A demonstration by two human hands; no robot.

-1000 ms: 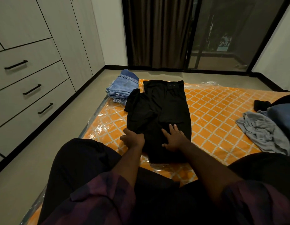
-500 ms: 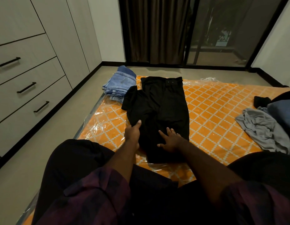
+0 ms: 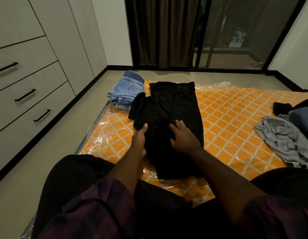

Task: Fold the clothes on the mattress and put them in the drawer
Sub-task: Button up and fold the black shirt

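Left hand [image 3: 140,138] pinches black trousers [image 3: 184,104]; right hand [image 3: 183,138] presses them.

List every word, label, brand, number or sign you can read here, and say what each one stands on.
No readable text anywhere in this view.
black trousers: two small dark studs at the waistband, no label showing.
folded jeans: no tag or patch visible.
mattress: only an orange lattice pattern under clear plastic wrap.
drawers: plain fronts with black bar handles, no markings.
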